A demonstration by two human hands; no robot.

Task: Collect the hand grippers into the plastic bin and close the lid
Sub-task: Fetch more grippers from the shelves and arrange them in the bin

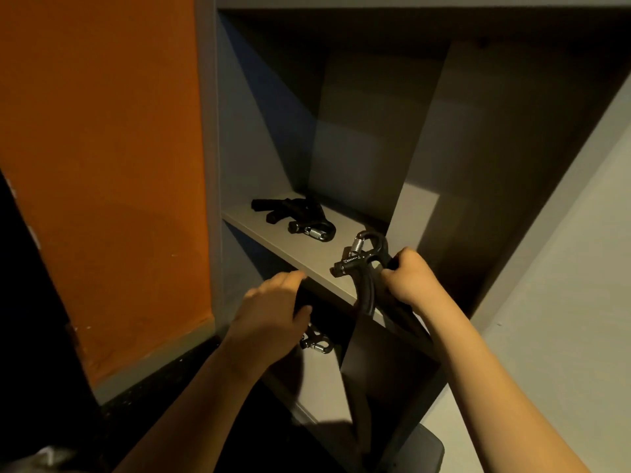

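My right hand (408, 278) grips one handle of a black hand gripper (363, 264), held just above the shelf's front edge with its steel spring pointing up. My left hand (273, 312) curls round the black handle of a second hand gripper (316, 341), whose spring end hangs below my palm. More black hand grippers (297, 216) lie in a small heap on the grey shelf (307, 254), farther back and to the left. A dark box-like shape, apparently the plastic bin (389, 363), sits below my hands. Whether its lid stands open I cannot tell.
The shelf sits inside a grey cabinet with a tall empty compartment above and a lower compartment beneath. An orange wall panel (102, 165) stands to the left and a pale wall to the right. A dark rounded edge (425, 448) shows at the bottom.
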